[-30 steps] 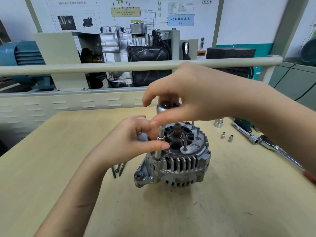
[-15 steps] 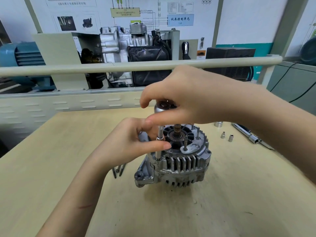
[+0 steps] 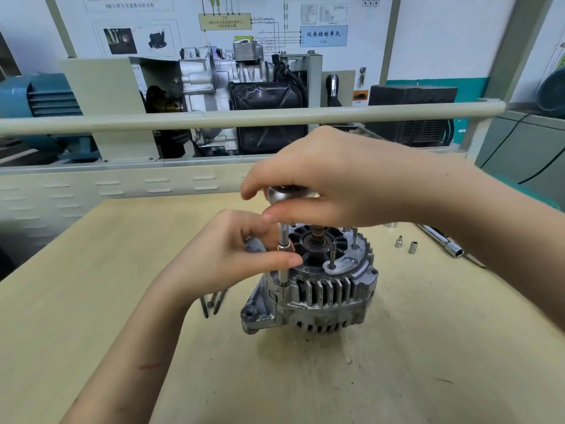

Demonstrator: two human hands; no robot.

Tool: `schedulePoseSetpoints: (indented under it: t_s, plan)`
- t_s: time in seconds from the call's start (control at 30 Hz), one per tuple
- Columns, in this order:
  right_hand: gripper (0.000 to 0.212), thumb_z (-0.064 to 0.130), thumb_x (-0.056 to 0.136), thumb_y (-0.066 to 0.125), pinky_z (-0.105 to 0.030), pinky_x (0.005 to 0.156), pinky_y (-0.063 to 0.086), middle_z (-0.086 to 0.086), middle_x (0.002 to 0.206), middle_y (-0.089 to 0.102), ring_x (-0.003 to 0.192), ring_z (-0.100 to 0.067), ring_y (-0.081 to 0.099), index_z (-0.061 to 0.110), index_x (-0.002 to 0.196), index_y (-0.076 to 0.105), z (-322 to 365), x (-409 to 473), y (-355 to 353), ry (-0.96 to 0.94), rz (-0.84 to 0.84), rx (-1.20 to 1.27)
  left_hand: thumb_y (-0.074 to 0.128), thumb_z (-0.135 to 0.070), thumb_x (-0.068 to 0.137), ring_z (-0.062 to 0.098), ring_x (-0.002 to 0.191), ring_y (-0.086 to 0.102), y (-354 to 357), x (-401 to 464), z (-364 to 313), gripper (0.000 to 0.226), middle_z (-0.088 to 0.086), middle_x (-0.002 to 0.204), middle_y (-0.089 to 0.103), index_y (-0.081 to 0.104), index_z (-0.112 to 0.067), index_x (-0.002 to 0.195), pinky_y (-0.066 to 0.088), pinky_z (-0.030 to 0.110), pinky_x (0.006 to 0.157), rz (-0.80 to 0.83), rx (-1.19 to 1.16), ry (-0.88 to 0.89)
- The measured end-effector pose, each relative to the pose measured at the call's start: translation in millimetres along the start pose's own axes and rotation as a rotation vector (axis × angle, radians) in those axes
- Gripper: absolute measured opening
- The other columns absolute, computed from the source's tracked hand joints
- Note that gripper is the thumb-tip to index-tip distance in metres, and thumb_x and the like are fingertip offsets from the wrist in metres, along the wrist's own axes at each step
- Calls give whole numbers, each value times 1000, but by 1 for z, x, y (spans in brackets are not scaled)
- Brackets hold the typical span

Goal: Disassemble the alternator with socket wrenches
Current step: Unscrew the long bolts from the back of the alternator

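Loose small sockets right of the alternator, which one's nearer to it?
The left one of the two small sockets on the table. It sits closer to the alternator and slightly farther back; the other socket lies beside it, toward the ratchet handle.

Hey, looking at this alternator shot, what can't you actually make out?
Head view:
- Ratchet head: mostly covered by the right hand.
- Bolt under the socket extension: hidden by the socket.
- Wrench on the table: handle covered by the right forearm.
- Wall poster: small print unreadable.
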State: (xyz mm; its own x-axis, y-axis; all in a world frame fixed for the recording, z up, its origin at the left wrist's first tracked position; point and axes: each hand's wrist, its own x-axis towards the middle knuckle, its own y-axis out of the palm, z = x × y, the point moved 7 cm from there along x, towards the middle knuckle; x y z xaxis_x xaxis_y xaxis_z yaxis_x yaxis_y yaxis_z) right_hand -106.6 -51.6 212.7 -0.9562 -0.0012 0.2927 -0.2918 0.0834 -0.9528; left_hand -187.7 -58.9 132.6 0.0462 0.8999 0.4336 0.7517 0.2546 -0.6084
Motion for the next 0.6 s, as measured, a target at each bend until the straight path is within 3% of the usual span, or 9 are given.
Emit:
schedulePoseSetpoints:
  t_s: [0.07, 0.13, 0.23, 0.33, 0.43, 0.5, 0.6]
  plan:
    - [33, 38, 90, 51, -20, 61, 27, 18, 69, 46, 63, -10, 35, 14, 112, 58, -5, 0, 1, 49, 5, -63, 79, -54, 59, 33, 64, 52, 1, 1, -2, 51, 11, 59, 60, 57, -8, 63, 38, 24, 54, -25, 8, 11]
    - [35, 42, 90, 50, -22, 60, 26, 19, 68, 43, 58, -4, 36, 15, 112, 57, -8, 1, 4, 66, 22, -67, 75, -52, 57, 32, 64, 51, 1, 1, -1, 52, 14, 60, 57, 54, -5, 63, 34, 17, 52, -46, -1, -13]
    - [35, 42, 88, 52, -7, 67, 31, 21, 67, 42, 61, 10, 40, 14, 109, 60, -5, 2, 2, 47, 7, -9, 76, -56, 60, 37, 75, 56, 2, 1, 2, 55, 20, 71, 64, 59, -4, 66, 44, 34, 65, -19, -40, -42]
    - [38, 42, 81, 57, -11, 67, 36, 14, 72, 57, 70, -6, 51, 13, 104, 64, 1, 1, -2, -12, -45, 59, 69, -49, 61, 35, 80, 61, 2, -1, 1, 44, 12, 77, 68, 67, -7, 74, 47, 46, 77, 61, -89, -35]
    - [39, 43, 79, 59, -16, 65, 36, 8, 71, 58, 78, -11, 49, 12, 101, 65, 7, 0, -2, -44, -61, 45, 70, -47, 62, 47, 75, 57, 1, -1, 3, 52, 30, 78, 61, 64, 4, 72, 45, 56, 72, 85, -95, -41]
    - [42, 47, 80, 58, -18, 62, 35, 9, 64, 53, 64, -14, 47, 13, 104, 63, 6, 1, -1, -2, -41, -8, 70, -50, 60, 45, 67, 54, 1, -1, 2, 51, 34, 74, 57, 60, -1, 66, 44, 45, 58, 43, -68, -29]
    - [47, 54, 81, 57, -24, 55, 33, 17, 58, 41, 54, 6, 38, 17, 109, 59, 0, 3, -2, 94, -13, -78, 70, -53, 56, 39, 59, 44, 0, 1, 2, 51, 29, 63, 50, 56, -6, 65, 29, 27, 52, 1, -26, -20]
